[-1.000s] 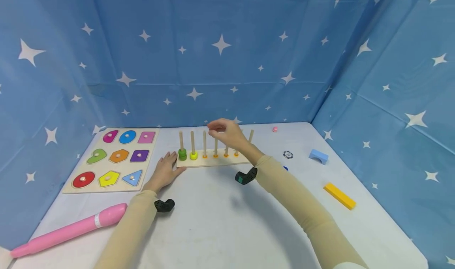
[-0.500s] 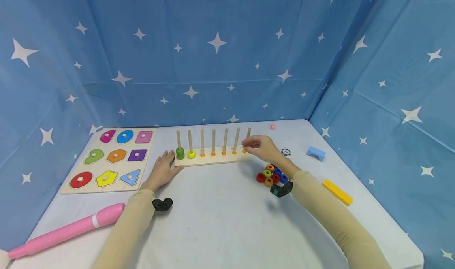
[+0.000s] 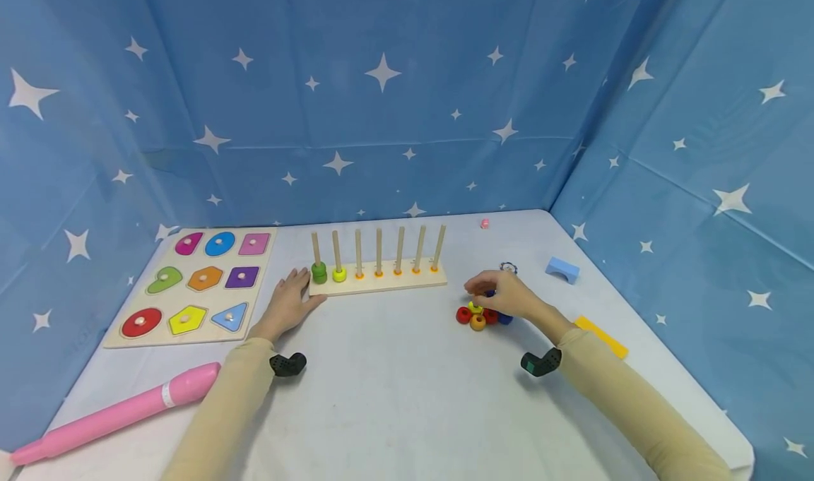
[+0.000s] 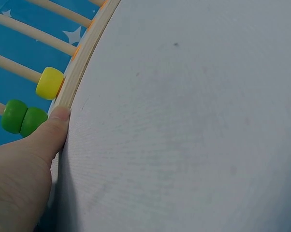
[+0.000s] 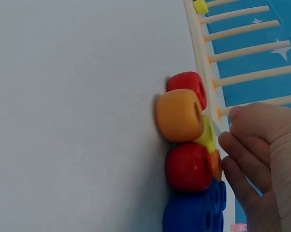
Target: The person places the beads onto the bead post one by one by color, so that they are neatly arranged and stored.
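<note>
A wooden peg board [image 3: 388,282] with a row of upright pegs stands toward the back. Two green beads [image 3: 319,273] are on its leftmost peg, and one yellow bead [image 3: 339,275] is on the peg beside it. My left hand [image 3: 286,308] rests at the board's left end, fingers extended, thumb against the front edge. Over a cluster of loose beads to the right hovers my right hand [image 3: 507,296], its fingers loosely bent and nothing visible between them. In the right wrist view, orange [image 5: 178,116], red [image 5: 186,166] and blue beads [image 5: 186,215] lie close beside the fingertips.
A shape puzzle board [image 3: 254,290] lies at the left, with a pink inflatable stick [image 3: 121,414] in front of it. On the right are a blue arch block [image 3: 562,269], a yellow bar [image 3: 600,336] and a partly covered poker chip [image 3: 509,268]. A small pink object [image 3: 485,224] sits at the back.
My right hand has moved from above the pegs rightward and down to the loose beads, which it hid a second ago. The left hand keeps its place at the board's end.
</note>
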{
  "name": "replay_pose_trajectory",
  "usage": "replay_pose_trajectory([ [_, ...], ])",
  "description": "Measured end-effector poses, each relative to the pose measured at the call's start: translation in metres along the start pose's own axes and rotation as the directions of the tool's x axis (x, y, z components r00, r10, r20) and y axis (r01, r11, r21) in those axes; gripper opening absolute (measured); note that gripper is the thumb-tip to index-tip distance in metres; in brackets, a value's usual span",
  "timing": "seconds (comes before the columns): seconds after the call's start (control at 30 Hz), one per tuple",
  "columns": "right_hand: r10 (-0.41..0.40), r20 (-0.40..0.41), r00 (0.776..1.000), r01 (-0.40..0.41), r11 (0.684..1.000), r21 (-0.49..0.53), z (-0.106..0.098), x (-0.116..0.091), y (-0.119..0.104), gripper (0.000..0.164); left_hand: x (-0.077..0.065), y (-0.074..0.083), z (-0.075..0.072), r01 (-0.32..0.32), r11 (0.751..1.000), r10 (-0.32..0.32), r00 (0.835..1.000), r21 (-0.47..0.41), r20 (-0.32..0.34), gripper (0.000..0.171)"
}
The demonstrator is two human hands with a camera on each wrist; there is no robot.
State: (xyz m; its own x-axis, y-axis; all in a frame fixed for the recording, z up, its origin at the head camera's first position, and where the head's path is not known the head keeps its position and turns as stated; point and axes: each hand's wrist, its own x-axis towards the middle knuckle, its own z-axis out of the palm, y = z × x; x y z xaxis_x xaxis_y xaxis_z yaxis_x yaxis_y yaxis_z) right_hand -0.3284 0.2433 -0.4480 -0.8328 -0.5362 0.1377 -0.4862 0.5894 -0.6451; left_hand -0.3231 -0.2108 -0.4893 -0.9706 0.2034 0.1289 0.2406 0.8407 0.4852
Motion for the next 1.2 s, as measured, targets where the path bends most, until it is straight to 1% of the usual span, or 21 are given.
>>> replay_pose_trajectory([
  [0.1,-0.011,0.029,1.0,0.012,0.999,-0.039,0.0,-0.003,0.003,0.026,-0.001,0.0,0.0,0.001,1.0,-0.001,1.0,-0.002,0.001,0.073],
  [0.33,-0.059,0.071,0.996,0.068,0.988,-0.135,0.001,-0.004,0.005,0.025,0.0,-0.001,-0.001,0.003,1.0,-0.003,1.0,-0.01,-0.006,0.073],
  [0.43,-0.061,0.07,0.996,0.072,0.985,-0.155,0.002,-0.003,0.005,0.023,0.0,-0.001,-0.002,0.0,1.0,0.0,1.0,-0.015,-0.009,0.073],
  [0.57,-0.06,0.048,0.997,0.068,0.981,-0.182,0.002,-0.002,0.005,0.022,0.001,-0.001,-0.002,-0.002,1.0,0.002,1.0,-0.02,-0.004,0.073],
  [0.73,-0.073,0.071,0.995,0.089,0.966,-0.242,0.003,-0.006,0.006,0.023,0.002,-0.002,0.001,-0.003,1.0,0.003,1.0,-0.022,-0.002,0.073],
  [0.87,-0.082,0.071,0.994,0.097,0.963,-0.25,0.004,-0.01,0.006,0.026,0.003,-0.002,0.002,-0.014,1.0,0.014,1.0,-0.016,-0.006,0.073],
  [0.93,-0.078,0.067,0.995,0.092,0.965,-0.245,0.005,-0.01,0.007,0.026,0.003,-0.002,0.002,-0.009,1.0,0.009,1.0,-0.018,-0.004,0.074],
  [1.1,-0.048,0.055,0.997,0.06,0.969,-0.239,0.009,-0.008,0.007,0.024,0.003,-0.002,0.002,0.008,1.0,-0.008,1.0,-0.013,0.0,0.075],
  [1.2,-0.031,0.032,0.999,0.037,0.974,-0.223,0.01,-0.005,0.007,0.023,0.002,-0.003,0.002,0.02,1.0,-0.019,1.0,-0.015,0.005,0.075],
])
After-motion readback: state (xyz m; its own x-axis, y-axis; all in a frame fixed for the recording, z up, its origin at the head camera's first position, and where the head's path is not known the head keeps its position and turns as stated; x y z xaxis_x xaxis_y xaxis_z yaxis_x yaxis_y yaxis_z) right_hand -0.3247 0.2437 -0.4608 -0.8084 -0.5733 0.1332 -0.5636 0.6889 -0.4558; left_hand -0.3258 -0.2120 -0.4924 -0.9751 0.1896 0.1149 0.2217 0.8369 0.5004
